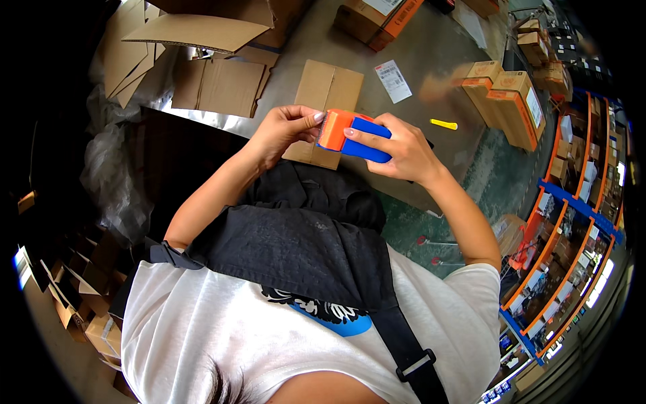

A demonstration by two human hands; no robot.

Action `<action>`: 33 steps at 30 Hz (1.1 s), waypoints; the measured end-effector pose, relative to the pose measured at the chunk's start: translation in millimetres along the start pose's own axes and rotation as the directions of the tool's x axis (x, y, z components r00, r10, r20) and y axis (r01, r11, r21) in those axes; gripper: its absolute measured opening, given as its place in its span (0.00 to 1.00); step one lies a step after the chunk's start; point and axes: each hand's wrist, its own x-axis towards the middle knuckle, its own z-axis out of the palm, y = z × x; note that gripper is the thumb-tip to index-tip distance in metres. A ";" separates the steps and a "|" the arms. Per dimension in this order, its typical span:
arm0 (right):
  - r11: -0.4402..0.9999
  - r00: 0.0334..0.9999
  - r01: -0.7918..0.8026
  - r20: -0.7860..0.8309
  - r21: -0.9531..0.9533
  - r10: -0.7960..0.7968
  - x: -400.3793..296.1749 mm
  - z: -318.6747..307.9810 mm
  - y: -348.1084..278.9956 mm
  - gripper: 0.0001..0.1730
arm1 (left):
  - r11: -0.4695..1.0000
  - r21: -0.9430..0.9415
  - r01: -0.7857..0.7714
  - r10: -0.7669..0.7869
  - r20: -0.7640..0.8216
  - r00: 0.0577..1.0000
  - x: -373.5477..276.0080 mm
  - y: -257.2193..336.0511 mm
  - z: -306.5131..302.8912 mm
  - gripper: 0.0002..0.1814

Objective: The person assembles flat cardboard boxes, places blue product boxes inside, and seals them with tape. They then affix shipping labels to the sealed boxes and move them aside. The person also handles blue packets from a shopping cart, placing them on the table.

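My right hand (404,149) is wrapped around an orange and blue handheld tape dispenser (339,132), held above a flat-lying cardboard box (323,86). The box has a seam running along its middle. My left hand (287,129) is at the toothed front of the dispenser, its thumb and forefinger pinched together. Whether tape is between those fingertips is too fine to make out. Both hands and the dispenser cover part of the box. A white printed label sheet (393,82) lies on the table just right of the box.
A yellow utility knife (444,124) rests near the table's (429,177) right side. Taped cartons (515,101) stand beyond it, with a blurred shape, possibly a hand, beside them. Folded cardboard (222,86) and clear plastic wrap (113,171) are at left. Storage racks (580,212) rise at right.
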 end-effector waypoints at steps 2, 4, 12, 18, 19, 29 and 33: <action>0.999 0.998 -0.046 0.032 -0.015 0.046 -1.0 2.1 -1.3 0.41 | 0.994 0.106 -0.027 0.035 -0.069 0.997 5.4 -6.1 -1.6 0.13; 0.993 0.989 -0.109 0.099 -0.041 0.113 -4.3 1.0 -0.2 0.40 | 0.982 0.162 -0.094 0.121 -0.164 0.979 7.3 -13.9 -7.2 0.12; 0.891 0.806 -0.278 0.417 -0.359 0.419 -43.6 -36.7 41.7 0.35 | 0.955 0.297 -0.020 0.148 -0.414 0.898 11.8 -1.2 -118.6 0.14; 0.884 0.734 -0.245 0.519 -0.397 0.437 -25.7 9.5 63.2 0.38 | 0.880 0.466 0.090 0.197 -0.532 0.824 52.9 -69.5 -119.3 0.26; 0.885 0.725 -0.246 0.531 -0.395 0.439 -19.5 19.1 64.3 0.36 | 0.886 0.453 0.097 0.184 -0.536 0.824 61.0 -78.2 -115.8 0.27; 0.602 0.434 -0.511 0.420 -0.614 0.797 1.6 65.8 147.0 0.23 | 0.815 0.578 0.032 0.352 -0.540 0.765 74.1 -134.8 -123.9 0.34; 0.334 0.542 -0.654 -0.113 -0.678 0.833 -49.5 71.3 245.2 0.48 | 0.811 0.584 -0.032 0.259 -0.310 0.915 52.1 -86.1 -45.9 0.34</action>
